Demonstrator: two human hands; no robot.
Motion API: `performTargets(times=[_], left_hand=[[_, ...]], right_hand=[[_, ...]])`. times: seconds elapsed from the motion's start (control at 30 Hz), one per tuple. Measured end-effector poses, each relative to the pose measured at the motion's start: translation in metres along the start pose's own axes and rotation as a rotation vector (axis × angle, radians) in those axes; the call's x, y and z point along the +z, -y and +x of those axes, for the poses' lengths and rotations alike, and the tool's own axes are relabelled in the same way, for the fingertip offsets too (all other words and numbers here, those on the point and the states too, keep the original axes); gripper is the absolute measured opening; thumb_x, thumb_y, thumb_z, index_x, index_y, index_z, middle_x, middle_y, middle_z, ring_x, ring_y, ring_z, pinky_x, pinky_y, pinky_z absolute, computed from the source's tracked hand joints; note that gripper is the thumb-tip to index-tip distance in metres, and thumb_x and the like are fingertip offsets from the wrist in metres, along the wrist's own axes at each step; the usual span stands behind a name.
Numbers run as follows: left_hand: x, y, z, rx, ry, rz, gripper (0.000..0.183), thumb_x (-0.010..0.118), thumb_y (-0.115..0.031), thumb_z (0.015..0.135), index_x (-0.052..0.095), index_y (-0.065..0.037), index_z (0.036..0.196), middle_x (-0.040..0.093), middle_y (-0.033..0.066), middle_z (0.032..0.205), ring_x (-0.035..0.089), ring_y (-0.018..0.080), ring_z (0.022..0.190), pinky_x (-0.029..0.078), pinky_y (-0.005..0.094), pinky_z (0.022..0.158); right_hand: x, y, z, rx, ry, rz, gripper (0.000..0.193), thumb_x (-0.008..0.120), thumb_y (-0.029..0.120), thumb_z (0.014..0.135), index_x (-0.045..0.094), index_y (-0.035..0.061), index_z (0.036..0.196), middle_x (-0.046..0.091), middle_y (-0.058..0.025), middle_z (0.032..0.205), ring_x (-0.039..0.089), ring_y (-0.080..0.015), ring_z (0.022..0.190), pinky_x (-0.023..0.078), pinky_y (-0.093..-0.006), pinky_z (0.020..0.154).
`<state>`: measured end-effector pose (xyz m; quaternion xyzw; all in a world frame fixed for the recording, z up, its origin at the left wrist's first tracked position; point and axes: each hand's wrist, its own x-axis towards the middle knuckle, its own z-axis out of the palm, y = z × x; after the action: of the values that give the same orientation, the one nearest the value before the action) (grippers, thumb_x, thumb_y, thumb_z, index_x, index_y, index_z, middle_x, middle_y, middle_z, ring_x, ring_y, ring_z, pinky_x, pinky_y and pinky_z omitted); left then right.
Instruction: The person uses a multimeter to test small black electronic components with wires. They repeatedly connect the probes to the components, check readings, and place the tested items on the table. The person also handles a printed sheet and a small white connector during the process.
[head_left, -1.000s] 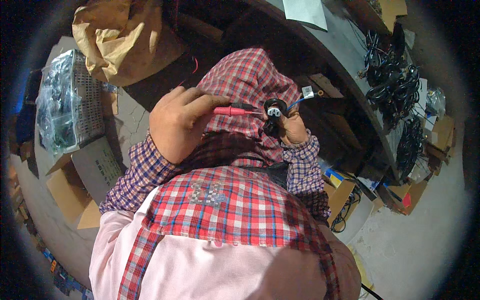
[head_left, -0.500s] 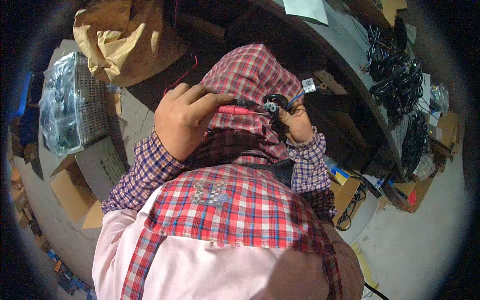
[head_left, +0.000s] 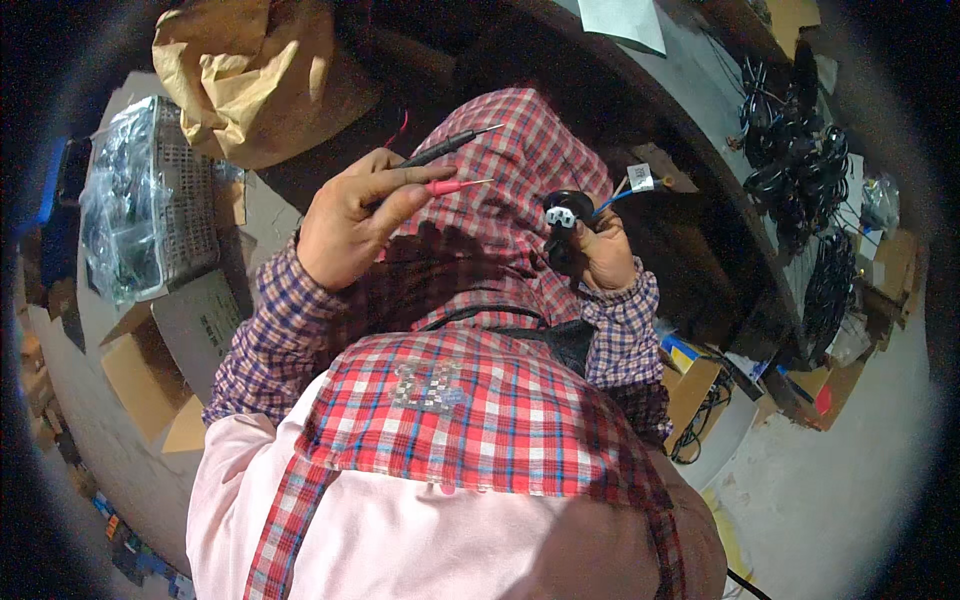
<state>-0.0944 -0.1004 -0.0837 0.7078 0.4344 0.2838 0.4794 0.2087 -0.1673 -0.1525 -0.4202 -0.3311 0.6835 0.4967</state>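
At upper centre of the frame, I find the left hand (head_left: 350, 225) with thumb and fingers clamped on a black probe (head_left: 440, 149) and a red probe (head_left: 442, 187), their bodies between the digits and their metal tips projecting rightward beyond the fingertips. Right of centre, I record the right hand (head_left: 608, 260) closed on a black connector (head_left: 561, 217), thumb against its right side, other fingers largely hidden, the pale socket face exposed and apart from both tips; a blue wire (head_left: 607, 203) extends upper right to a white tag (head_left: 640, 178).

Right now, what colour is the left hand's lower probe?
The lower probe is pinkish red, head view.
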Motion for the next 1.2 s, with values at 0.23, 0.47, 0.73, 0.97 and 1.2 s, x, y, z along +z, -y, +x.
performTargets(times=[0.23, 0.47, 0.73, 0.97, 1.2], left_hand=[[0.015, -0.035, -0.004, 0.330, -0.189, 0.649, 0.015, 0.070, -0.017, 0.074, 0.069, -0.013, 0.089, 0.062, 0.0071, 0.088, 0.061, 0.0260, 0.077, 0.049, 0.0345, 0.064], [0.024, -0.030, 0.002, 0.442, -0.159, 0.665, 0.019, 0.066, -0.021, 0.073, 0.069, -0.017, 0.091, 0.058, 0.0041, 0.085, 0.056, 0.0222, 0.073, 0.043, 0.0337, 0.060], [0.027, -0.035, 0.002, 0.409, -0.154, 0.647, 0.010, 0.066, -0.021, 0.072, 0.065, -0.015, 0.080, 0.054, 0.0042, 0.078, 0.056, 0.0223, 0.069, 0.043, 0.0344, 0.058], [0.026, -0.036, 0.003, 0.431, -0.177, 0.625, 0.009, 0.065, -0.021, 0.073, 0.064, -0.015, 0.080, 0.054, 0.0039, 0.078, 0.057, 0.0218, 0.069, 0.043, 0.0344, 0.058], [0.022, -0.035, 0.002, 0.460, -0.111, 0.689, 0.010, 0.062, -0.020, 0.072, 0.063, -0.015, 0.080, 0.056, 0.0021, 0.083, 0.057, 0.0194, 0.074, 0.044, 0.0336, 0.060]], right_hand=[[-0.001, -0.002, -0.006, 0.030, -0.051, -0.001, 0.029, 0.064, 0.002, 0.085, 0.057, -0.0009, 0.114, 0.066, -0.0097, 0.099, 0.066, -0.0172, 0.085, 0.057, -0.0307, 0.070], [-0.007, -0.004, -0.003, 0.042, -0.050, -0.093, 0.037, 0.070, 0.014, 0.083, 0.057, -0.0010, 0.115, 0.065, -0.0068, 0.101, 0.063, -0.0135, 0.089, 0.050, -0.0258, 0.079], [-0.002, 0.001, -0.001, 0.038, -0.022, -0.180, 0.037, 0.069, 0.013, 0.084, 0.057, -0.0013, 0.116, 0.065, -0.0060, 0.104, 0.061, -0.0135, 0.092, 0.048, -0.0266, 0.084], [0.001, 0.003, 0.000, -0.033, 0.024, -0.274, 0.037, 0.069, 0.015, 0.085, 0.058, -0.0006, 0.116, 0.065, -0.0058, 0.105, 0.061, -0.0134, 0.094, 0.047, -0.0274, 0.087], [0.006, 0.008, -0.001, 0.050, 0.033, -0.318, 0.038, 0.070, 0.016, 0.084, 0.058, -0.0013, 0.115, 0.065, -0.0056, 0.106, 0.060, -0.0137, 0.095, 0.046, -0.0281, 0.088]])
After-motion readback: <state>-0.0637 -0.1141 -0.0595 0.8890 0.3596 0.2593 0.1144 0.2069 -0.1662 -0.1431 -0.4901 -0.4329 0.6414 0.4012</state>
